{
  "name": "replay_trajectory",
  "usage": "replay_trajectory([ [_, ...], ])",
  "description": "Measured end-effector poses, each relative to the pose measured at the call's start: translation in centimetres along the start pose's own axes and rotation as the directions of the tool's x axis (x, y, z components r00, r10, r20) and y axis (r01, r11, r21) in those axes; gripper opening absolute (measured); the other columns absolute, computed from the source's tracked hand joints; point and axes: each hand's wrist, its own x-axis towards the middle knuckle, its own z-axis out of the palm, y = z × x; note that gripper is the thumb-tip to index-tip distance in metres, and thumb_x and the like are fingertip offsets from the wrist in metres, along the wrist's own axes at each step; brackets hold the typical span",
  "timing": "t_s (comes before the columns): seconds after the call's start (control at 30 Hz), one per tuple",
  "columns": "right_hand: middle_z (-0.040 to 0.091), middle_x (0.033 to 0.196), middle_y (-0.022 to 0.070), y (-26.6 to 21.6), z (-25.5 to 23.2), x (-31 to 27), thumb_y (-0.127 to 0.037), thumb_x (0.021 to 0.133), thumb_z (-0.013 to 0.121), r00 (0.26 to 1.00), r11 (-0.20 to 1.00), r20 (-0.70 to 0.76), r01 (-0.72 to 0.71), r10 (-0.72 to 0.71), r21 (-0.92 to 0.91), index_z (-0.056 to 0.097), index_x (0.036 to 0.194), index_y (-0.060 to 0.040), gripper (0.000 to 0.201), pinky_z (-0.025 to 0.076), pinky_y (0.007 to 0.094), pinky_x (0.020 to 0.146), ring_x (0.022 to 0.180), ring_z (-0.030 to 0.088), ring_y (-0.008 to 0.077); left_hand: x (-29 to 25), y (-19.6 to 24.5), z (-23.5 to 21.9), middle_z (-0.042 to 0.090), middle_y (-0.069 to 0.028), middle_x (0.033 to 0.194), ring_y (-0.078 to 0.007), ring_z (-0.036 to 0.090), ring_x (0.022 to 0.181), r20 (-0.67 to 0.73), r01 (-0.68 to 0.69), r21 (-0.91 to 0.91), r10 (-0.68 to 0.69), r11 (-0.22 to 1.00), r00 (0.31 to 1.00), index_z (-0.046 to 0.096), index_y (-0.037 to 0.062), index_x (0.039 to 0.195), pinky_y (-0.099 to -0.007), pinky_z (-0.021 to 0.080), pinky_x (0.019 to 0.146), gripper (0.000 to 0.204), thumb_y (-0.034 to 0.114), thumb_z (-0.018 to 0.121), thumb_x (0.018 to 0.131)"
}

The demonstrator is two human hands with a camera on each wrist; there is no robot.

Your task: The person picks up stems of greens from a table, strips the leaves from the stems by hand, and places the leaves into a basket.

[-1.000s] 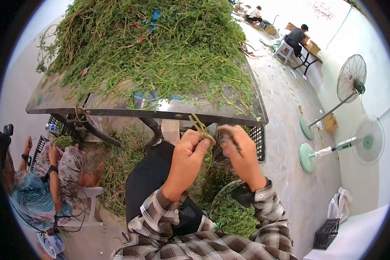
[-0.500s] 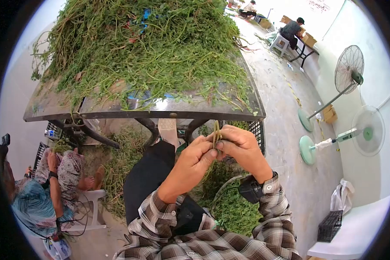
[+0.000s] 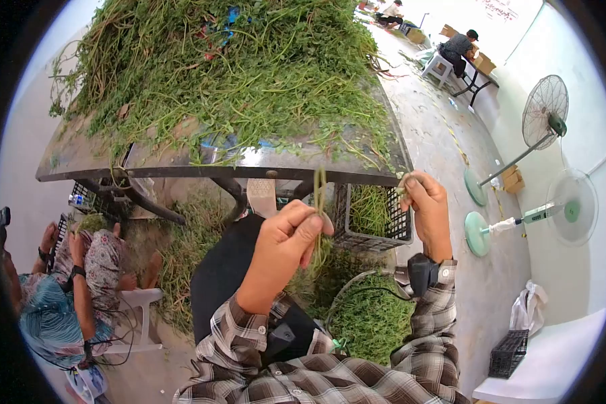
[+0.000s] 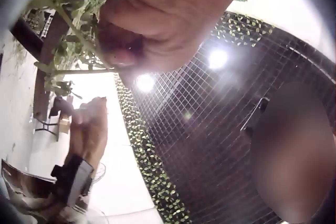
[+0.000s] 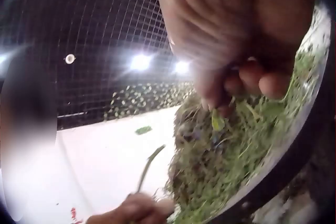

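My left hand [image 3: 283, 242] pinches green plant stems [image 3: 320, 192] between thumb and fingers, just in front of the table edge. Their bare ends stick up above the fingers, and leafy parts hang below. In the left wrist view, leaves [image 4: 65, 48] show beside the curled fingers. Off to the right, apart from the left hand, my right hand [image 3: 429, 209] is raised near the table corner, holding a small leafy bit [image 3: 404, 184] at the fingertips. A green leaf [image 5: 218, 120] shows at those fingertips in the right wrist view.
A large heap of green plants [image 3: 236, 74] covers the table [image 3: 175, 158]. Beneath its right corner stands a black crate [image 3: 363, 241] with greens. More cut greens [image 3: 374, 323] lie by my lap. Another person [image 3: 67, 296] sits at left; fans [image 3: 545, 114] stand at right.
Both hands were together at the stems half a second ago. Since then the right hand has moved away to the right with a leafy bit, while the left keeps the stems.
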Motion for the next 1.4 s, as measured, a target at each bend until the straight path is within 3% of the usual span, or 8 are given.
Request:
replay_trajectory([
  [0.1, 0.057, 0.075, 0.0033, -0.2, 2.1, -2.1, -0.010, 0.087, 0.049, 0.998, 0.968, 0.061, 0.000, -0.016, 0.252, 0.059, 0.089, 0.0011, 0.015, 0.040, 0.0217, 0.049, 0.058, 0.051, 0.0076, 0.3, 0.1, 0.6, 0.045, 0.0028, 0.056, -0.0040, 0.040, 0.046, -0.059, 0.095, -0.116, -0.102, 0.989, 0.993, 0.062, 0.0011, 0.085, -0.0194, 0.030, 0.044, 0.025, 0.023, 0.053, 0.092],
  [0.3, 0.048, 0.072, -0.0006, -0.8, 6.1, -4.9, -0.011, 0.090, 0.045, 0.816, 0.728, 0.524, -0.512, 0.245, 0.457, 0.055, 0.102, -0.0009, 0.018, 0.035, 0.0195, 0.048, 0.053, 0.040, 0.0058, 0.3, -0.2, 0.7, 0.048, 0.0025, 0.056, -0.0041, 0.042, 0.047, -0.123, 0.080, -0.114, -0.094, 0.990, 0.988, 0.064, 0.0009, 0.092, -0.0192, 0.030, 0.044, 0.024, 0.024, 0.056, 0.091],
  [0.5, 0.051, 0.075, 0.0007, -1.8, 7.8, -5.4, -0.015, 0.087, 0.058, 0.883, 1.000, 0.470, 0.000, -0.010, 0.022, 0.059, 0.097, 0.0023, 0.020, 0.038, 0.0240, 0.060, 0.070, 0.044, 0.0068, 0.4, -0.8, 0.7, 0.051, 0.0026, 0.060, -0.0038, 0.043, 0.050, -0.168, 0.017, -0.040, -0.024, 0.999, 0.985, 0.065, 0.0007, 0.091, -0.0187, 0.032, 0.044, 0.023, 0.023, 0.057, 0.090],
  [0.83, 0.050, 0.076, 0.0186, 0.3, 8.6, -6.9, -0.005, 0.080, 0.056, 0.850, 0.878, 0.431, 0.425, -0.303, -0.221, 0.054, 0.094, 0.0018, 0.015, 0.043, 0.0361, 0.060, 0.069, 0.051, 0.0360, 0.3, -1.1, 0.1, 0.054, -0.0003, 0.067, -0.0033, 0.042, 0.049, -0.258, -0.113, -0.217, 0.054, 0.970, 0.965, 0.057, 0.0037, 0.080, -0.0195, 0.033, 0.042, 0.025, 0.023, 0.050, 0.094],
  [1.03, 0.053, 0.076, 0.0210, 8.2, 4.2, -11.7, -0.012, 0.084, 0.053, 0.980, 0.920, 0.196, 0.035, 0.046, -0.391, 0.053, 0.086, 0.0026, 0.015, 0.042, 0.0402, 0.062, 0.069, 0.051, 0.0390, 0.0, 3.3, -3.9, 0.050, 0.0001, 0.074, -0.0021, 0.035, 0.050, -0.579, -0.463, -0.190, 0.282, 0.866, 0.765, 0.053, 0.0065, 0.086, -0.0136, 0.031, 0.043, 0.019, 0.021, 0.047, 0.096],
  [1.23, 0.054, 0.073, 0.0215, 14.9, -3.1, -16.8, -0.015, 0.085, 0.052, 0.981, 0.840, -0.130, -0.189, 0.142, -0.508, 0.056, 0.086, 0.0017, 0.017, 0.042, 0.0402, 0.062, 0.068, 0.053, 0.0389, 0.0, 2.2, -2.4, 0.056, -0.0019, 0.075, -0.0019, 0.041, 0.051, -0.490, -0.378, -0.309, 0.195, 0.873, 0.850, 0.055, 0.0041, 0.086, -0.0180, 0.035, 0.042, 0.021, 0.022, 0.048, 0.095],
  [1.33, 0.056, 0.074, 0.0211, 17.9, -8.6, -19.4, -0.016, 0.084, 0.053, 0.954, 0.641, -0.185, -0.295, 0.234, -0.709, 0.058, 0.089, 0.0008, 0.019, 0.043, 0.0425, 0.063, 0.068, 0.054, 0.0388, 0.0, 2.1, -2.2, 0.057, -0.0026, 0.074, -0.0025, 0.040, 0.048, -0.429, -0.344, -0.339, 0.182, 0.876, 0.885, 0.058, 0.0030, 0.090, -0.0183, 0.033, 0.041, 0.022, 0.022, 0.049, 0.095],
  [1.4, 0.059, 0.077, 0.0192, 18.2, -10.8, -20.2, -0.017, 0.084, 0.054, 0.894, 0.270, -0.124, -0.259, 0.432, -0.927, 0.061, 0.093, -0.0017, 0.020, 0.045, 0.0442, 0.068, 0.072, 0.055, 0.0387, -0.2, 1.9, -1.7, 0.057, -0.0014, 0.076, -0.0020, 0.039, 0.049, -0.404, -0.285, -0.324, 0.140, 0.902, 0.904, 0.057, 0.0030, 0.091, -0.0178, 0.033, 0.041, 0.022, 0.022, 0.048, 0.095],
])
